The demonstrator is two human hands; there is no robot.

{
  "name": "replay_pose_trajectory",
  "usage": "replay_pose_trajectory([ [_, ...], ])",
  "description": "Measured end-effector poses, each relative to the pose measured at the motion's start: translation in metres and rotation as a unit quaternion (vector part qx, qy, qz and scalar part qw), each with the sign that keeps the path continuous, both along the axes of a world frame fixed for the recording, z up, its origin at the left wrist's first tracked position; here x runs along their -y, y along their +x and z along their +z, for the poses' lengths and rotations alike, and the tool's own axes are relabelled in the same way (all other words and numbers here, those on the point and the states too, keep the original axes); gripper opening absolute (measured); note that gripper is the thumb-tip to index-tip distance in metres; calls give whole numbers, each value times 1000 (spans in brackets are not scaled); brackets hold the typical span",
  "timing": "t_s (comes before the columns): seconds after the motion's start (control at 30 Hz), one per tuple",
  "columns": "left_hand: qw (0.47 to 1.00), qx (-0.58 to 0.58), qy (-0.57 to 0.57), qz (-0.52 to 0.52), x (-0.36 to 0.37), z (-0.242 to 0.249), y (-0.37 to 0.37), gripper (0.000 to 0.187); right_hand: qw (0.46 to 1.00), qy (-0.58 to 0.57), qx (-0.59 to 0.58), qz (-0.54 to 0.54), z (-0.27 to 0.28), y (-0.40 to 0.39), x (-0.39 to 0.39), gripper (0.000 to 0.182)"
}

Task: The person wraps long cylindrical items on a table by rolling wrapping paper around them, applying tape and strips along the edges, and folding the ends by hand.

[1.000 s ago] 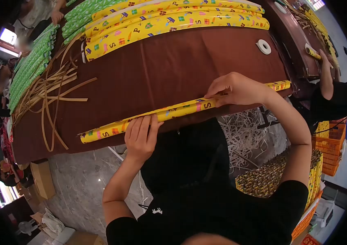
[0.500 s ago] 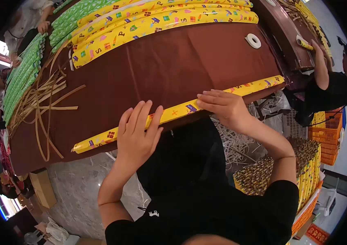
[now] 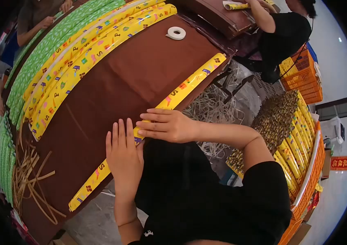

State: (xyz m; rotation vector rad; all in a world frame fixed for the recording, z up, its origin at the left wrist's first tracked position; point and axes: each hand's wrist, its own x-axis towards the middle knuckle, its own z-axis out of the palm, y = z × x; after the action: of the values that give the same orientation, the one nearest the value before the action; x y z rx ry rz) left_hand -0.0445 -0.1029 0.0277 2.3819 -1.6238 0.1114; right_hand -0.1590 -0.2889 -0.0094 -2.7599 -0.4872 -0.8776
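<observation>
Left hand [image 3: 123, 157] flat, fingers spread, pressing yellow wrapping-paper roll [image 3: 181, 88] at bench [image 3: 112, 90] edge — right hand [image 3: 167, 125] open, palm down, just beside on same roll.

A gift-wrap packing workshop: long brown-covered worktable [image 3: 140, 69] stacked at its far side with yellow and green printed paper rolls [image 3: 59, 53], orange plastic crates [image 3: 308, 163] full of rolls at right.

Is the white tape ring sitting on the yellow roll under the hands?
No, the tape ring lies on the brown cloth, apart from the yellow roll.
</observation>
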Motion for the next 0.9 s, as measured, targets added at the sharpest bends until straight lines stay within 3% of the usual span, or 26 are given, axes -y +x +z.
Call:
replay_pose_trajectory([
  [0.13, 1000, 20, -1, -17, 3, -8, -1, 57, 1000, -4, 21, -13, -5, 0, -3, 39],
  [0.27, 999, 31, -14, -6, 1, -16, -3, 56, 999, 11, -32, -22, 7, -8, -7, 38],
  [0.3, 999, 30, -15, -9, 2, -15, -4, 56, 998, 44, -50, -13, 19, -12, -6, 41],
  [0.37, 999, 36, -14, 1, 2, -15, -5, 56, 986, 139, 34, -87, 28, -31, 4, 44],
  [0.43, 999, 45, -12, 3, 2, -16, -7, 56, 926, 264, 135, -235, 20, -57, 14, 21],
  [0.47, 999, 54, -6, 5, 2, -17, -8, 56, 804, 488, 168, -294, 10, -56, 10, 6],
  [0.53, 998, 57, -8, 4, 2, -17, -9, 57, 619, 689, 117, -359, 1, -68, 32, 12],
  [0.6, 998, 62, -9, 2, 3, -16, -10, 57, 596, 704, 77, -378, 3, -68, 41, 21],
  [0.7, 997, 72, -8, -2, 2, -17, -11, 58, 499, 814, -34, -294, 6, -65, 49, 29],
  [0.9, 999, 50, -11, 6, 3, -16, -8, 62, 508, 816, -71, -266, 9, -62, 58, 26],
])
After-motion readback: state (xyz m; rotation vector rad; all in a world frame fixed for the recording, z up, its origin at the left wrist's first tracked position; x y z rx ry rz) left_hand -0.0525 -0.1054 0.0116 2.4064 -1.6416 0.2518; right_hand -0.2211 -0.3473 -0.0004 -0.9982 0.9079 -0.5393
